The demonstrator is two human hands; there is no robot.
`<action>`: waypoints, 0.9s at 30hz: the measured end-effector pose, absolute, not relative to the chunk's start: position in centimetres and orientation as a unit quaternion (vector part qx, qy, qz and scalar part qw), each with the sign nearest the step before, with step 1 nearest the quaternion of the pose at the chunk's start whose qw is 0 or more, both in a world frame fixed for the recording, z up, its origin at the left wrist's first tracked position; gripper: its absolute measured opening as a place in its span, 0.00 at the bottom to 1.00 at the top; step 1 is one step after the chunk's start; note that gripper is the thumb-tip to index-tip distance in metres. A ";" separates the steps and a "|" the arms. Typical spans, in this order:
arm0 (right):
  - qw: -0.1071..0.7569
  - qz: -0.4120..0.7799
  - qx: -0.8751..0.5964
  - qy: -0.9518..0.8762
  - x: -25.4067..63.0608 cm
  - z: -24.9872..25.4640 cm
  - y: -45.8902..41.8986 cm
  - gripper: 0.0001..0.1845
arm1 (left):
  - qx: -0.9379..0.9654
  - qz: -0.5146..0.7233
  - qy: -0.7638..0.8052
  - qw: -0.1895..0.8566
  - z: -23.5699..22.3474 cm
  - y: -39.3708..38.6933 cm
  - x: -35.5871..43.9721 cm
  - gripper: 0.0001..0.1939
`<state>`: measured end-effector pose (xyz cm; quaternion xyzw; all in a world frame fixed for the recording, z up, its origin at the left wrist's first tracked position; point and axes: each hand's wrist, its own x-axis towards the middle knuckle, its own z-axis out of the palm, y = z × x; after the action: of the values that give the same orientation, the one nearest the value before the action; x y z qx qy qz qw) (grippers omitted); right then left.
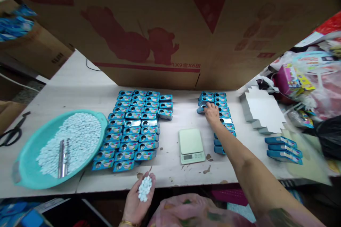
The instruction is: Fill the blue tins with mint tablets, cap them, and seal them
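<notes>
My left hand point(138, 198) lies palm up at the table's front edge, cupping a small heap of white tablets point(144, 188). My right hand point(212, 112) reaches far across the table, its fingers closed on a small blue tin point(201, 107) at the left side of a stack of blue tins point(222, 115). A pale green digital scale point(190, 145) sits between my hands with nothing on it. To the left, rows of several blue tins point(134, 129) cover the table.
A teal basin point(32, 173) of white tablets with a metal scoop point(63, 158) stands at the left. Black scissors point(12, 133) lie at the far left. A big cardboard box point(170, 28) walls the back. A flat white carton point(262, 110) and three blue boxes point(283, 149) lie right.
</notes>
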<state>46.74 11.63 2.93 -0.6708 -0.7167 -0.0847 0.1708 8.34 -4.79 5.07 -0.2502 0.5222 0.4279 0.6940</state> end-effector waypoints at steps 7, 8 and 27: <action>0.063 -0.027 -0.530 -0.845 40.0 7.8 3.3 0.07 | -0.238 0.400 0.488 0.738 5.8 -4.3 10.8 0.09; 0.034 -0.015 -0.506 -0.862 38.9 8.0 2.3 0.07 | -0.234 0.392 0.487 0.745 6.0 -4.2 11.3 0.09; 0.034 0.158 -0.463 -0.872 26.5 8.0 -8.0 0.09 | -0.193 0.315 0.465 0.804 5.6 -6.1 14.6 0.09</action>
<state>26.53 -8.02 8.03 -0.4626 -0.8717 0.1584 0.0335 14.56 -6.05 5.60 -0.1929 0.4652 0.3154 0.8043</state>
